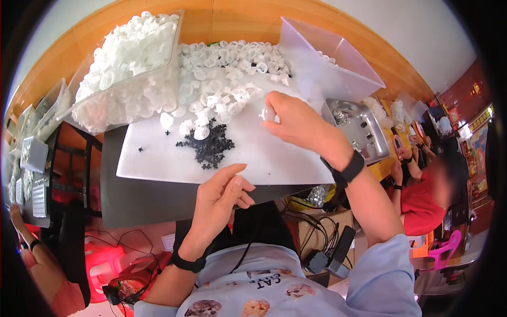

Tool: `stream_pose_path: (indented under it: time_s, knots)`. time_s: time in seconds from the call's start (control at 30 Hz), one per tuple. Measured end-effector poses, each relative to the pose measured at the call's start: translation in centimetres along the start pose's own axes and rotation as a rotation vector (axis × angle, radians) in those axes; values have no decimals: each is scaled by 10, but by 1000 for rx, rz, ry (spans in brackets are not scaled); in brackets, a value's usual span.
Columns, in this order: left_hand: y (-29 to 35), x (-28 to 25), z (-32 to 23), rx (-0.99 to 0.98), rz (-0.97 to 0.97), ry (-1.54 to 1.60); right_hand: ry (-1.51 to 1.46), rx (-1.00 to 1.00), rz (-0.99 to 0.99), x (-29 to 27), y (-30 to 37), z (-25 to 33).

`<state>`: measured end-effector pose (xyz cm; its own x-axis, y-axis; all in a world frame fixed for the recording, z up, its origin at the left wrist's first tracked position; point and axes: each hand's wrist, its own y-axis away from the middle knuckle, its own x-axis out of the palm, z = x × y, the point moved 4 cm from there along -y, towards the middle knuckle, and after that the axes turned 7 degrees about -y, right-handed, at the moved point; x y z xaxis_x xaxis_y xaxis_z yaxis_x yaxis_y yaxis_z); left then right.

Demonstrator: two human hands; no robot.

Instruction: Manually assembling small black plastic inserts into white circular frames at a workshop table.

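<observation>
My right hand (301, 124) is over the right part of a white sheet (264, 158), with thumb and forefinger pinched on a small white plastic piece (269, 114). My left hand (219, 198) hovers at the sheet's near edge, its fingers loosely bent and apart, with nothing visible in them. Between and beyond the hands lies a pile of small black cross-shaped pieces (208, 148). Loose translucent white plastic pieces (224, 100) spread behind it, some touching the black pile. Two stray black crosses lie left of the pile.
A clear bin (66, 112) heaped with white pieces stands at the back left. A pale lilac bin (338, 79) is at the back right, beside a metal tray (377, 150) with shiny pieces. A person in red (422, 203) sits at the right; another person's arm (45, 264) shows at the left.
</observation>
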<state>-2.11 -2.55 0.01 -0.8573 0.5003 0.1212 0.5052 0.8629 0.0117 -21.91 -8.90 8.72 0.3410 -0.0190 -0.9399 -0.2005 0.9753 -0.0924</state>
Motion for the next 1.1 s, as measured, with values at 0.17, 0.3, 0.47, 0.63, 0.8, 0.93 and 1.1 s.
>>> stream_pose_path:
  time_s: [0.17, 0.3, 0.47, 0.63, 0.8, 0.93, 1.1]
  knots:
    - [-4, 1, -3, -2, 13, 69, -171, -158, -90, 23, 36, 36]
    - [-5, 1, -5, 2, 2, 93, -285, -239, -136, 32, 53, 56]
    - [-6, 0, 1, -2, -16, 144, -303, -279, -108, 37, 59, 72]
    - [-4, -1, 3, -10, -64, 159, -398, -269, -57, 40, 63, 70]
    - [-4, 0, -1, -17, -88, 162, -478, -311, -82, 45, 66, 59]
    - [-4, 3, -5, -5, -62, 153, -517, -278, -138, 49, 68, 53]
    - [-1, 3, -7, 28, -120, 113, -621, -222, -156, 54, 72, 58]
